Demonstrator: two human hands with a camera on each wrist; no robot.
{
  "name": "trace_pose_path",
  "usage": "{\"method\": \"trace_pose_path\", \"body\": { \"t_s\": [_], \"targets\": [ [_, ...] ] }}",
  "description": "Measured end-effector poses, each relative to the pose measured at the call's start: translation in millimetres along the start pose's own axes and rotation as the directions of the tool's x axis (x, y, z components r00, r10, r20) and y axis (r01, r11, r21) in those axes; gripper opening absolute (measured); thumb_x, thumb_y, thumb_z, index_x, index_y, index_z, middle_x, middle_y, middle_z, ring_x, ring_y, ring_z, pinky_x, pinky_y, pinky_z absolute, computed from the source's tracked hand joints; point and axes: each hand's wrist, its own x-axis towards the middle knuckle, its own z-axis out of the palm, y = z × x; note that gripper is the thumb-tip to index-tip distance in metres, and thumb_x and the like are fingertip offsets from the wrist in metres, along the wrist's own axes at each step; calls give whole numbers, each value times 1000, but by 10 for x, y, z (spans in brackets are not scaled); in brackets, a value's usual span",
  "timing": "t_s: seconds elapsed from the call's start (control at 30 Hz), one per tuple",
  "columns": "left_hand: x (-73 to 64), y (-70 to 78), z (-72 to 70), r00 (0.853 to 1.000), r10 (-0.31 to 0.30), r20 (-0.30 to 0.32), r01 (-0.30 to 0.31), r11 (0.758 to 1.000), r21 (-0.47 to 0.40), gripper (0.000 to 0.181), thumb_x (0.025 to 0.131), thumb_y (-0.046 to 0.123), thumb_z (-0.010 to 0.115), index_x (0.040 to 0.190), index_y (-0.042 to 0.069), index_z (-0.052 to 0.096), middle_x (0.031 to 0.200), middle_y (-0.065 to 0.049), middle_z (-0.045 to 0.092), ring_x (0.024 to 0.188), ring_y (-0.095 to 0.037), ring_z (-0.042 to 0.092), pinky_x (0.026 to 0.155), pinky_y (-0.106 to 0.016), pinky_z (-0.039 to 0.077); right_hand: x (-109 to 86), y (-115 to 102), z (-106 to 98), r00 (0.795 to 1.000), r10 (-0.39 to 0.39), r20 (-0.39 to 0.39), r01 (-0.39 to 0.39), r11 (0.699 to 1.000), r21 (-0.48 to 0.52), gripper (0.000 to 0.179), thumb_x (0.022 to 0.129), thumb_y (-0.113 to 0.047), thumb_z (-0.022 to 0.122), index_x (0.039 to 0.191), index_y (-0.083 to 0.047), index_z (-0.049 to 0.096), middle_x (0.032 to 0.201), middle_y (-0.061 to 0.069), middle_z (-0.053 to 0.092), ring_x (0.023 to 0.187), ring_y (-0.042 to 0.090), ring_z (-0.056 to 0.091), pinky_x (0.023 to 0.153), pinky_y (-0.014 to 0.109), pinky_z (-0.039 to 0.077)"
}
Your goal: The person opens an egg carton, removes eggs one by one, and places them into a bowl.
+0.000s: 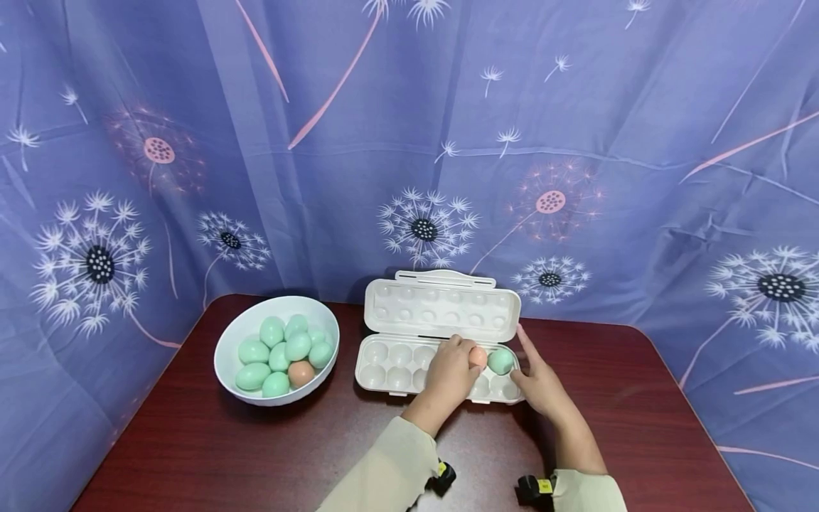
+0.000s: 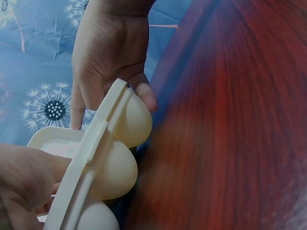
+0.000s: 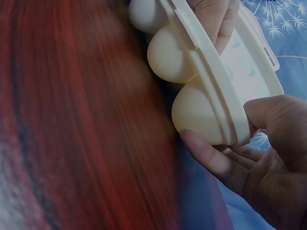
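In the head view, a white plastic egg carton (image 1: 369, 384) lies with its lid (image 1: 441, 327) tipped back. My left hand (image 1: 448, 373) reaches over the carton's middle and holds a brown egg (image 1: 478, 357) at a back-row cup, fingers and thumb around it. Beside it, a green egg (image 1: 500, 362) sits in the back row at the right end. My right hand (image 1: 546, 390) grips the carton's right end. In the right wrist view, its thumb lies over the rim and a finger (image 3: 211, 155) presses under the end cup. The left hand's fingertips are partly hidden.
Left of the carton stands a white bowl (image 1: 224, 370) with several green eggs (image 1: 252, 375) and one brown egg (image 1: 301, 373). Both rest on a dark red wooden table (image 1: 256, 455). A blue curtain (image 1: 345, 213) with dandelion prints hangs behind and at the sides.
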Motion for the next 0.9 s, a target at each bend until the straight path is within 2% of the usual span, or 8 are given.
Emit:
{"method": "trace_pose_path", "body": {
  "t_s": [0.33, 0.53, 0.73, 0.9],
  "targets": [
    [-3, -5, 7, 999, 21, -39, -23, 999, -38, 34, 83, 25, 81, 114, 16, 71, 110, 0, 64, 105, -20, 61, 85, -29, 54, -24, -46, -21, 1000, 12, 15, -13, 999, 35, 90, 92, 4, 55, 164, -25, 9, 132, 28, 60, 113, 35, 64, 74, 23, 54],
    [10, -14, -5, 998, 28, -61, -32, 997, -68, 34, 83, 23, 81, 114, 15, 71, 110, -1, 65, 105, -20, 63, 87, -30, 54, -11, -55, -19, 1000, 13, 14, -13, 1000, 22, 90, 93, 4, 54, 164, -26, 9, 132, 28, 60, 114, 35, 64, 75, 23, 54],
    [-1, 5, -64, 995, 49, -83, -57, 994, -90, 36, 83, 24, 82, 116, 15, 70, 110, 0, 65, 102, -19, 66, 84, -29, 55, -10, -53, -21, 1000, 17, 17, -17, 1000, 14, 89, 93, 4, 54, 164, -26, 8, 133, 28, 59, 116, 36, 63, 76, 24, 54],
    [-22, 35, -133, 997, 28, -66, -37, 989, -142, 39, 84, 24, 82, 119, 13, 69, 111, -1, 63, 96, -18, 68, 81, -28, 55, -19, -61, -24, 1000, 21, 19, -21, 1000, 20, 91, 92, 4, 54, 164, -27, 7, 133, 28, 59, 108, 31, 65, 71, 24, 54]
  ]
}}
